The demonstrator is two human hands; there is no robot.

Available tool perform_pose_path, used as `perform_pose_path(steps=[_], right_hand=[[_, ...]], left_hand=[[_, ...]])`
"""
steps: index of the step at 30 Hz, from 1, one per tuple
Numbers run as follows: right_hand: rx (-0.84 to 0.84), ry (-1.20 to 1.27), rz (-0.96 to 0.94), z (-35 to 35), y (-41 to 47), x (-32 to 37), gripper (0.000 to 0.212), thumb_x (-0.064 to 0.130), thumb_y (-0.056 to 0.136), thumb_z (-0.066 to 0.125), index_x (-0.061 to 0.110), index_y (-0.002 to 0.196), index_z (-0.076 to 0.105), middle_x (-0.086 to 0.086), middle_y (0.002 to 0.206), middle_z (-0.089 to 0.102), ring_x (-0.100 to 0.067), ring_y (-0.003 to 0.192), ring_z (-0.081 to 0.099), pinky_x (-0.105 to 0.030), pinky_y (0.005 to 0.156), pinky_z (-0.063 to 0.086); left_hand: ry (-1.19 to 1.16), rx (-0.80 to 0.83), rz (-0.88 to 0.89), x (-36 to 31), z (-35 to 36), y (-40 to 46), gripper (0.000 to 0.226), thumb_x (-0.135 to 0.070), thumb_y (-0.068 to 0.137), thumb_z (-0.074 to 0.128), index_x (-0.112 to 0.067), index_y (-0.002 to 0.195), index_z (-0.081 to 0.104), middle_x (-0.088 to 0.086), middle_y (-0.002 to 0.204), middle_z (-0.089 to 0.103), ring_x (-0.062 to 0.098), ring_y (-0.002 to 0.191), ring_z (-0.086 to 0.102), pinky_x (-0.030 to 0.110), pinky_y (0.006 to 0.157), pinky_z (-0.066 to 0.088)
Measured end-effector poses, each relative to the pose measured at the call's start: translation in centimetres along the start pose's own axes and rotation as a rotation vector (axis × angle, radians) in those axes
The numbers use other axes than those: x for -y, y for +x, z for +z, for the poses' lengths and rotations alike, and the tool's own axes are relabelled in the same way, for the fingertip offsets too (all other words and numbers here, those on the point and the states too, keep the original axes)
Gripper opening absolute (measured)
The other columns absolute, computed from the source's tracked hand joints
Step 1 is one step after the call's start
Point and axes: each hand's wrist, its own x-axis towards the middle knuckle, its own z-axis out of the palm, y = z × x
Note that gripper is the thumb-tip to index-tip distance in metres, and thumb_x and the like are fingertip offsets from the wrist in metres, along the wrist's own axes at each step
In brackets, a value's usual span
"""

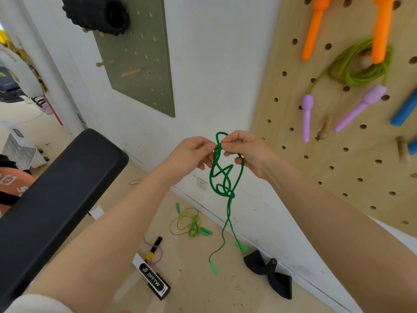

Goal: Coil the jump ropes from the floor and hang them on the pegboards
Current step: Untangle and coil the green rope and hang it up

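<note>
Left hand (pixel 191 154) and right hand (pixel 246 152), fingers pinching looped green jump rope (pixel 225 177), handles dangling above floor (pixel 203 285), wooden pegboard (pixel 316 154) beside.

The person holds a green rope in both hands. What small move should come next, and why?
Probably loosen the tangle first. The green rope is pinched at its top by the left hand and the right hand, but below them the loops cross unevenly and look knotted, with both light green handles dangling. Tidy loops would hang better on the wooden pegboard.
</note>
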Motion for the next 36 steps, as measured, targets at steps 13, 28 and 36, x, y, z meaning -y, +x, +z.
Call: perform_pose_path(steps=[13,28,36], right_hand=[[0.042,-0.074,0.023,-1.3,0.3,0.2,0.011,0.012,0.092,0.056,0.013,0.082,0.06,0.002,0.064,0.051,-0.011,0.05,0.047,-0.021,0.049,0.043],[-0.072,-0.811,-0.028,-3.5,0.0,-1.1,0.062,0.052,0.097,0.02,0.006,0.081,0.058,-0.003,0.065,0.049,-0.022,0.066,0.056,-0.031,0.064,0.037],[-0.116,-0.395,0.027,-4.0,-0.5,-2.6,0.053,0.048,0.099,0.025,0.012,0.065,0.045,-0.003,0.059,0.041,-0.018,0.047,0.046,-0.026,0.053,0.037]], left_hand=[[-0.303,-0.457,-0.161,0.2,-0.5,1.5,0.022,-0.008,0.095,0.034,-0.013,0.078,0.048,0.004,0.072,0.047,0.01,0.04,0.053,0.021,0.045,0.045],[-0.455,-0.289,-0.296,1.7,-2.0,1.4,0.024,-0.005,0.089,0.057,-0.014,0.07,0.046,-0.001,0.051,0.035,0.009,0.04,0.038,0.026,0.065,0.049],[-1.08,-0.423,-0.58,2.7,-3.6,1.5,0.062,-0.062,0.094,0.022,-0.013,0.059,0.037,-0.003,0.038,0.033,0.014,0.033,0.046,0.032,0.065,0.056]])
